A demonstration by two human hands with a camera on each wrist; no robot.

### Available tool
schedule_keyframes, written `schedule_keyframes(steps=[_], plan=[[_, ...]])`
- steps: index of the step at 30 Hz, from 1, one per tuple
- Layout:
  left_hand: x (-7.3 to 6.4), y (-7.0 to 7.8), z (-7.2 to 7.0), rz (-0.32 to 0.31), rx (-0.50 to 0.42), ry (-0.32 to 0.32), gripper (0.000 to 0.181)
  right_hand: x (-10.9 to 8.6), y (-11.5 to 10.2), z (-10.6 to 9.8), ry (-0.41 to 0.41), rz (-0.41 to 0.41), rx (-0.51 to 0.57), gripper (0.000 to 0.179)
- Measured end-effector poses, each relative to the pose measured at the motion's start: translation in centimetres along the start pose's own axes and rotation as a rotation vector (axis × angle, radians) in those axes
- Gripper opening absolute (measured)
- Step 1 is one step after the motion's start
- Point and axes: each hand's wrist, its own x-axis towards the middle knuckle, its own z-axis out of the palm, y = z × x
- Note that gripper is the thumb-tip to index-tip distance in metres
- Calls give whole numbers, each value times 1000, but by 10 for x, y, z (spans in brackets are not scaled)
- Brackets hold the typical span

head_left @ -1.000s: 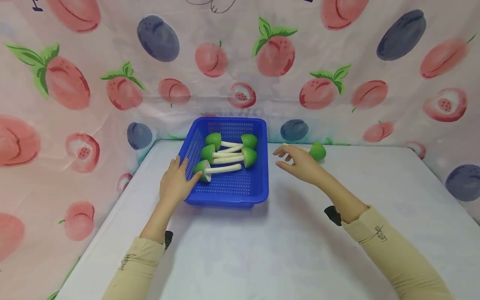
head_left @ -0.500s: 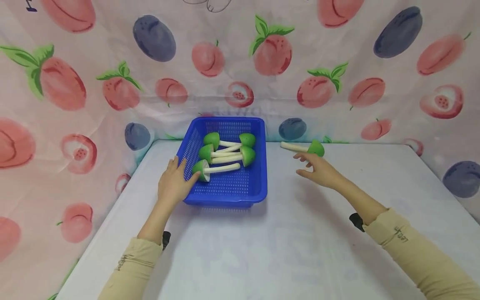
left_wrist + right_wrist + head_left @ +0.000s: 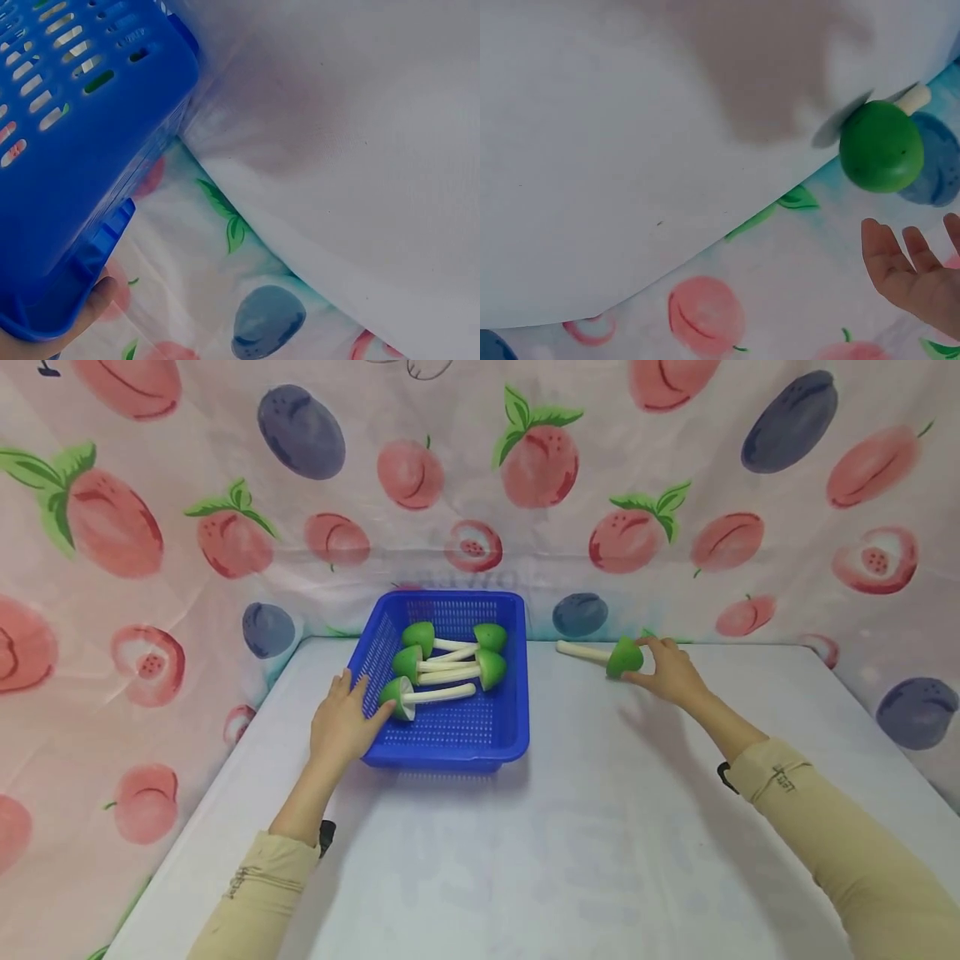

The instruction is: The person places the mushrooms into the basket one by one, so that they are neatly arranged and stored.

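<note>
A blue plastic basket (image 3: 450, 753) with slotted walls stands on the table, holding several toy mushrooms (image 3: 442, 695) with green caps and white stems. My left hand (image 3: 341, 718) grips its left rim, the thumb inside and the fingers outside. In the left wrist view the fingers curl at the rim of the basket (image 3: 112, 127). One more mushroom (image 3: 624, 657) lies on the table right of the basket, stem pointing left. My right hand (image 3: 675, 672) is at its cap, thumb and fingers spread; the right wrist view shows a gap between them and the green cap (image 3: 881, 146).
A white cloth covers the table (image 3: 585, 827). Its back edge meets a hanging fruit-print curtain (image 3: 450, 485), which also runs along the left side. The lone mushroom lies close to that back edge.
My right hand has moved from beside the basket, rightward and then back, to the lone mushroom's cap. My left hand has stayed on the basket's rim. The head view has shifted slightly.
</note>
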Motion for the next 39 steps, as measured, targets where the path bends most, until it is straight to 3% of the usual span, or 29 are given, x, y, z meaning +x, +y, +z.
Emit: schedule_keyframes(steps=[7, 13, 17, 30, 39], plan=[[5, 1, -1, 7, -13, 29, 72, 24, 10, 0, -49, 90, -12, 94], [8, 2, -2, 7, -10, 19, 73, 41, 13, 4, -117, 156, -30, 99], [6, -1, -3, -12, -2, 23, 72, 50, 9, 9, -158, 158, -4, 96], [3, 2, -1, -4, -26, 16, 72, 62, 0, 17, -188, 194, 29, 90], [0, -1, -1, -16, -24, 12, 71, 62, -2, 30, -176, 203, 22, 70]])
